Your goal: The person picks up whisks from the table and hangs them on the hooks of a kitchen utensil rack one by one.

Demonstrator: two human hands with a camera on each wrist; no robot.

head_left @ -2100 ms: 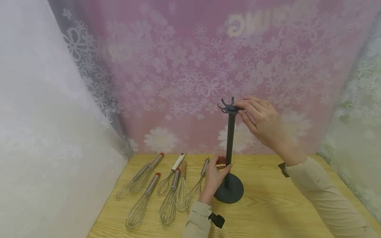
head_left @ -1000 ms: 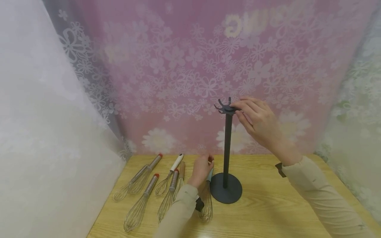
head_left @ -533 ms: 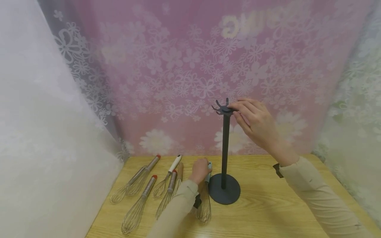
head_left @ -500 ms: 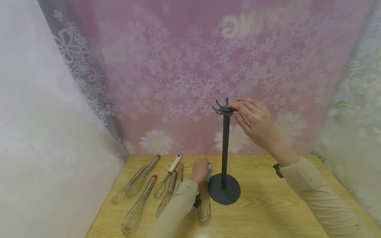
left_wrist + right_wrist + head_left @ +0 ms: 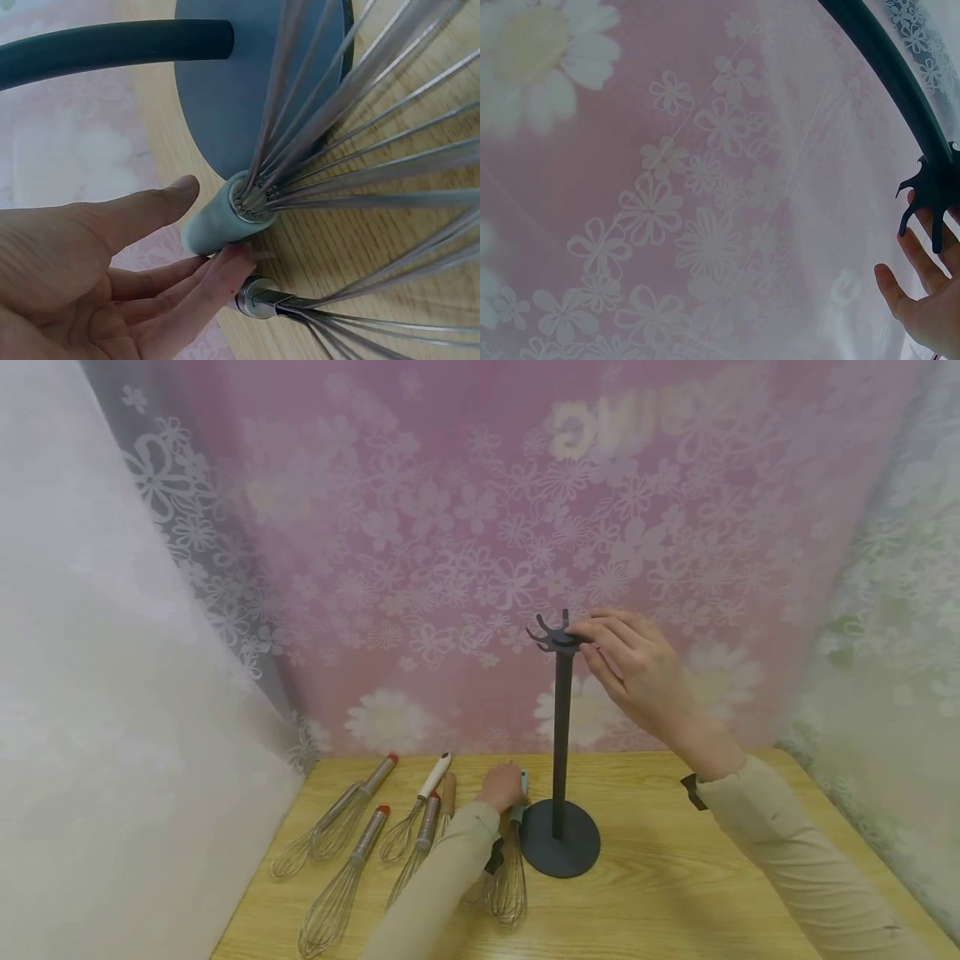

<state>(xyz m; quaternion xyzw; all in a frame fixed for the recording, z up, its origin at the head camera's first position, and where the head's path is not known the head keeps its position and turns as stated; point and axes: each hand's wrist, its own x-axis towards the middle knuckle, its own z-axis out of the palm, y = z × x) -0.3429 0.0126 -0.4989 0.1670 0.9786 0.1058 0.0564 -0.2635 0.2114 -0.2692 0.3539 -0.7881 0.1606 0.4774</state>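
In the head view a black stand with a crown of curved hooks (image 5: 561,735) rises from a round base. At its top my right hand (image 5: 633,672) pinches the hooked crown between thumb and forefinger. The right wrist view shows that right hand (image 5: 934,304) only partly, its other fingers spread by the hooks. Beside the base lies a whisk with a pale blue handle (image 5: 517,810), my left hand (image 5: 501,787) over it. Up close, the left hand (image 5: 150,255) touches the pale blue handle (image 5: 217,217) with its fingers, thumb raised apart from it. A metal-necked whisk (image 5: 259,296) lies alongside.
Several more whisks lie to the left on the wooden table (image 5: 660,877), among them a white-handled one (image 5: 435,777), a wooden-handled one (image 5: 448,789) and a red-tipped one (image 5: 345,881). A pink flowered curtain (image 5: 450,527) hangs behind the table.
My left hand has left the stand's pole and moved left, then down onto the pale-blue-handled whisk. My right hand has kept its place at the crown while the view shifted slightly.
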